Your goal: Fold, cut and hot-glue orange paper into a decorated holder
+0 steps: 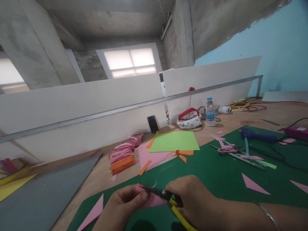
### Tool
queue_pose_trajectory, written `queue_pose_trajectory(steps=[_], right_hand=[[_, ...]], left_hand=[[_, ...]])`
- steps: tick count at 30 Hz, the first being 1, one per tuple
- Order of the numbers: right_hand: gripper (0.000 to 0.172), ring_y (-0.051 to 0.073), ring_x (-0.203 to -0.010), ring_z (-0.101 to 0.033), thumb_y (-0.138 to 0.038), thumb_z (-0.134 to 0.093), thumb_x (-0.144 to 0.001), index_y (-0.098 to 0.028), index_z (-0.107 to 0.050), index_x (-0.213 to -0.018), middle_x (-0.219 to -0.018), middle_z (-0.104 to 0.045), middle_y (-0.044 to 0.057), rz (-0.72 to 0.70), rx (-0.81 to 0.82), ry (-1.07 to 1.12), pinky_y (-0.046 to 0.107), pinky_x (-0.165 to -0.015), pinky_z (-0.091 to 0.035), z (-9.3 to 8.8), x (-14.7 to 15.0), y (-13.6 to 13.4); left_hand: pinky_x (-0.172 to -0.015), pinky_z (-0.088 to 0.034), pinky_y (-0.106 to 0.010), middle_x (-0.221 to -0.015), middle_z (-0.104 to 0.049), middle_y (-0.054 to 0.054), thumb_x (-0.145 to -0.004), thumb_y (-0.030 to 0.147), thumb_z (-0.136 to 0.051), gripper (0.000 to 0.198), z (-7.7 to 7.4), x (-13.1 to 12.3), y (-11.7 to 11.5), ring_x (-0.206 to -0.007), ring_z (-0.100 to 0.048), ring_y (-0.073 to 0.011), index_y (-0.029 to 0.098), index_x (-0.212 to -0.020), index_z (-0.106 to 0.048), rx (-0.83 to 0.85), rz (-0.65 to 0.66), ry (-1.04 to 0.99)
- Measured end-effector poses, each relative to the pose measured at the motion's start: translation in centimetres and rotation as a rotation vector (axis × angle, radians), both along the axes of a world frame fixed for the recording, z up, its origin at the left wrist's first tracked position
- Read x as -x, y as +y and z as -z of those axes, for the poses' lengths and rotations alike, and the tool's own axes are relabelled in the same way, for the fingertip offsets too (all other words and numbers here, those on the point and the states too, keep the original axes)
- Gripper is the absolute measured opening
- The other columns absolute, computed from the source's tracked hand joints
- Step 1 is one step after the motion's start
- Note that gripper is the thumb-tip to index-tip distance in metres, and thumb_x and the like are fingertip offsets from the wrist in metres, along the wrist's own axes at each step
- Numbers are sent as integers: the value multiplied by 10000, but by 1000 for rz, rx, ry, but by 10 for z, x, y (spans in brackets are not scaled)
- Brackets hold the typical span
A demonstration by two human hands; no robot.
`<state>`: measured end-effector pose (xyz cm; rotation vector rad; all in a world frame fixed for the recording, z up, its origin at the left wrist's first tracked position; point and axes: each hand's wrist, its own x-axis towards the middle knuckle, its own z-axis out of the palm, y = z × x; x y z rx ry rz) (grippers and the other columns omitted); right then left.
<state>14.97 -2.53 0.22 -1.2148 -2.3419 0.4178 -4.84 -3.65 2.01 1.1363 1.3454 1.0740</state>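
Observation:
Low in the middle of the head view, my left hand (128, 202) pinches a piece of pink paper (155, 200) between thumb and fingers. My right hand (190, 195) grips a pair of scissors (158, 192) with dark blades and yellow handles. The blades lie against the upper edge of the pink paper, close to my left fingertips. How far the blades are apart I cannot tell. Beneath both hands is a green cutting mat (204, 166). A pink paper triangle (93, 211) lies left of my left hand, another pink triangle (255, 185) to the right.
Beyond the mat lie green paper sheets (174, 141), a bundle of orange strips (123, 164) and pink bundles (121, 152). A blue glue gun (258, 134) rests at right near loose strips. Behind stand a phone (152, 124), a pouch (189, 119) and a water bottle (210, 113).

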Motion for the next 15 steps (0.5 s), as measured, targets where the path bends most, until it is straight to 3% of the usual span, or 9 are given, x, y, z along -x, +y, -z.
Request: queue_pose_trajectory(steps=[5, 15], right_hand=[[56, 107, -566, -470, -188, -573, -642, -200, -588, -695, -656, -629, -18, 2, 9, -28, 227, -499, -227, 0, 0, -2], [79, 122, -583, -520, -276, -585, -706, -203, -613, -716, -690, -667, 1, 29, 15, -79, 226, -500, -231, -1, 1, 0]], left_hand=[[-598, -442, -246, -581, -650, -24, -522, 395, -800, 272, 6, 4, 4, -589, -570, -163, 145, -557, -699, -17, 29, 12], [-683, -467, -307, -649, -677, -31, -599, 415, -747, 251, -5, 0, -1, -686, -607, -216, 172, -644, -709, 47, 133, 49]])
